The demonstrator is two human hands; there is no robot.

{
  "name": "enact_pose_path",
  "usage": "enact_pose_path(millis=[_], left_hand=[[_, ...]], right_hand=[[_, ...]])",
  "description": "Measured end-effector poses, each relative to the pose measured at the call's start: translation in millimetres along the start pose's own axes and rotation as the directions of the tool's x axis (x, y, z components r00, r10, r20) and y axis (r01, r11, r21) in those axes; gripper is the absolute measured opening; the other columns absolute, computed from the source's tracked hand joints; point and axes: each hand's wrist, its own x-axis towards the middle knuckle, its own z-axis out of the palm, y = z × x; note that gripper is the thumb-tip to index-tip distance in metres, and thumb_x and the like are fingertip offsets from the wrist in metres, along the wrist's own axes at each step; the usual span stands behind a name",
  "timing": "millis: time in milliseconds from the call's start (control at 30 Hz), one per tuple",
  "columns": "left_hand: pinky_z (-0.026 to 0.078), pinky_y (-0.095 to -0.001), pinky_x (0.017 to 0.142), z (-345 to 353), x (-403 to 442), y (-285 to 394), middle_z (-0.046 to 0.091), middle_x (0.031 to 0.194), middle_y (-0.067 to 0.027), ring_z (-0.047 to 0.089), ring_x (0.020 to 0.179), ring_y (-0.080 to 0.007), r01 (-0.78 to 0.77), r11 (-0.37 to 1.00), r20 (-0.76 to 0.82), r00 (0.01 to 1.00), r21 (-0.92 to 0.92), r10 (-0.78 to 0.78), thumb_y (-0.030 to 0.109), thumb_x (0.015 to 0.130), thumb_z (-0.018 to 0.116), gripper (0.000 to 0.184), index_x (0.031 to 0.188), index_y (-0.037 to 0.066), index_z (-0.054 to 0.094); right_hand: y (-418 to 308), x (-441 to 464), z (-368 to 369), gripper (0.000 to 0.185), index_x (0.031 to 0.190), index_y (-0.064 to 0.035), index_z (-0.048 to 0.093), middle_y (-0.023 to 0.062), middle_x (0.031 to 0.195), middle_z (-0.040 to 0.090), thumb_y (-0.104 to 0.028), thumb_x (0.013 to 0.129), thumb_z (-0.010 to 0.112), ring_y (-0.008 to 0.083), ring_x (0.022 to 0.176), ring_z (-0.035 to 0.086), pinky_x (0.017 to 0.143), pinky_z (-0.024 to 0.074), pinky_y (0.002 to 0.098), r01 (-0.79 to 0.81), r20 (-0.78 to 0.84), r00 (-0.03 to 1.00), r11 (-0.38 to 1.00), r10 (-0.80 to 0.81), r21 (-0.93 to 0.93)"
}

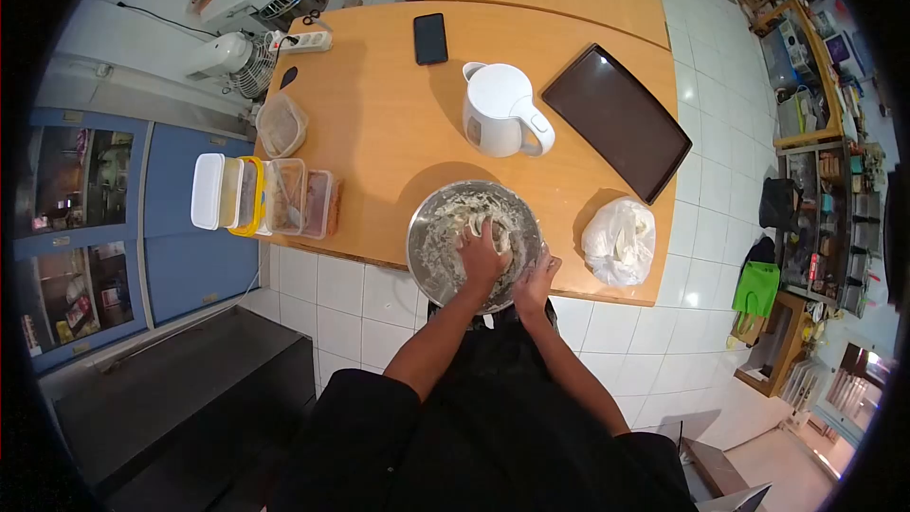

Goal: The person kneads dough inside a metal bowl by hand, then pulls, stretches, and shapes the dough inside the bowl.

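Note:
A metal mixing bowl (424,261) sits at the front edge of the wooden table, its inside smeared with flour and pale dough. Inside it my left hand (482,256) presses into a lump of dough (503,235), with its fingers curled into the mass and partly hidden by it. My right hand (536,283) grips the bowl's right rim, thumb and fingers on the wall.
Behind the bowl stands a white electric kettle (500,109), with a dark phone (430,39) farther back. A brown tray (618,123) and a white plastic bag (619,242) lie to the right. Plastic food containers (285,195) crowd the left edge near a power strip (301,42).

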Motion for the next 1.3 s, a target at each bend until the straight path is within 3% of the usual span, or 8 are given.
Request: enact_pose_path(millis=[100, 233, 333, 533, 633, 833, 1133, 1300], left_hand=[[0.043, -0.0525, 0.096, 5.4, -12.2, -3.7, 0.044, 0.132, -0.0292, 0.049, 0.116, -0.0485, 0.048, 0.976, 0.323, 0.946, -0.21, 0.023, 0.03, 0.07, 0.074, 0.071, 0.134, 0.011, 0.049], [0.044, -0.0508, 0.095, -0.8, -28.8, -9.6, 0.051, 0.123, -0.0277, 0.05, 0.113, -0.0477, -0.046, 0.961, 0.432, 0.887, -0.273, 0.165, 0.026, 0.07, 0.075, 0.068, 0.131, 0.011, 0.05], [0.046, -0.05, 0.092, -17.4, -33.3, -17.5, 0.054, 0.116, -0.0259, 0.052, 0.11, -0.0456, -0.198, 0.939, 0.324, 0.902, -0.28, 0.286, 0.023, 0.069, 0.076, 0.066, 0.13, 0.012, 0.051], [0.047, -0.0487, 0.092, -46.9, -23.4, -44.4, 0.049, 0.123, -0.0273, 0.054, 0.11, -0.042, 0.038, 0.919, 0.295, 0.952, -0.393, 0.087, 0.02, 0.068, 0.075, 0.071, 0.134, 0.014, 0.048], [0.048, -0.0472, 0.09, -68.0, -12.6, -40.0, 0.051, 0.121, -0.024, 0.055, 0.11, -0.0397, 0.036, 0.969, 0.398, 0.915, -0.244, 0.067, 0.02, 0.067, 0.076, 0.069, 0.131, 0.015, 0.051], [0.046, -0.054, 0.09, -48.7, 3.4, -30.1, 0.056, 0.121, -0.0179, 0.057, 0.111, -0.0343, -0.287, 0.957, 0.229, 0.934, 0.029, 0.273, 0.023, 0.067, 0.078, 0.058, 0.121, 0.015, 0.056], [0.043, -0.0525, 0.085, -15.0, -28.3, -31.7, 0.067, 0.103, -0.0136, 0.065, 0.095, -0.0292, -0.161, 0.987, 0.506, 0.852, 0.016, 0.13, 0.042, 0.066, 0.075, 0.062, 0.118, 0.012, 0.058], [0.041, -0.0537, 0.09, 25.1, -23.8, -20.2, 0.065, 0.107, -0.0149, 0.063, 0.101, -0.0286, -0.098, 0.987, 0.412, 0.911, 0.129, 0.037, 0.04, 0.067, 0.073, 0.063, 0.121, 0.012, 0.054]], right_hand=[[-1.5, -0.1, 1.8, 0.053, 0.14, 0.0025, 0.03, 0.0249, 0.115, 0.035, 0.003, 0.088, 0.042, 0.0455, 0.104, 0.047, 0.092, 0.0401, 0.0494, -0.05, -0.009, 0.999, 0.999, 0.05, -0.012], [-6.9, 0.8, 7.1, 0.052, 0.139, 0.0015, 0.031, 0.0261, 0.116, 0.036, 0.002, 0.089, 0.043, 0.0471, 0.101, 0.05, 0.09, 0.0417, 0.0503, -0.063, -0.067, 0.996, 0.998, 0.061, -0.023], [-7.0, 0.8, 7.8, 0.05, 0.139, 0.0002, 0.032, 0.0268, 0.116, 0.037, 0.001, 0.09, 0.044, 0.0476, 0.1, 0.051, 0.088, 0.0427, 0.051, -0.034, -0.094, 0.995, 0.999, 0.03, -0.037], [-4.9, 6.3, -3.6, 0.05, 0.138, 0.0003, 0.034, 0.0281, 0.118, 0.038, 0.0, 0.09, 0.045, 0.0482, 0.102, 0.051, 0.087, 0.0431, 0.0514, -0.062, -0.062, 0.996, 0.997, 0.059, -0.054], [2.6, 5.8, -1.7, 0.052, 0.139, 0.0003, 0.033, 0.0283, 0.118, 0.038, 0.002, 0.088, 0.045, 0.0482, 0.102, 0.05, 0.087, 0.0431, 0.0515, -0.028, -0.085, 0.996, 0.998, 0.023, -0.064], [1.6, 4.2, -4.0, 0.054, 0.137, -0.0007, 0.035, 0.0265, 0.115, 0.039, 0.006, 0.084, 0.046, 0.0476, 0.102, 0.05, 0.086, 0.0432, 0.0513, -0.043, -0.075, 0.996, 0.999, 0.041, -0.028], [0.5, 0.8, -5.0, 0.053, 0.133, -0.0034, 0.04, 0.0242, 0.112, 0.041, 0.007, 0.081, 0.048, 0.0476, 0.1, 0.051, 0.084, 0.0441, 0.0514, -0.109, -0.056, 0.993, 0.993, 0.107, -0.042], [4.3, 0.3, -10.3, 0.052, 0.133, -0.0029, 0.042, 0.0255, 0.11, 0.046, 0.006, 0.082, 0.048, 0.0482, 0.098, 0.053, 0.083, 0.045, 0.0515, -0.061, -0.014, 0.998, 0.996, 0.06, -0.06]])
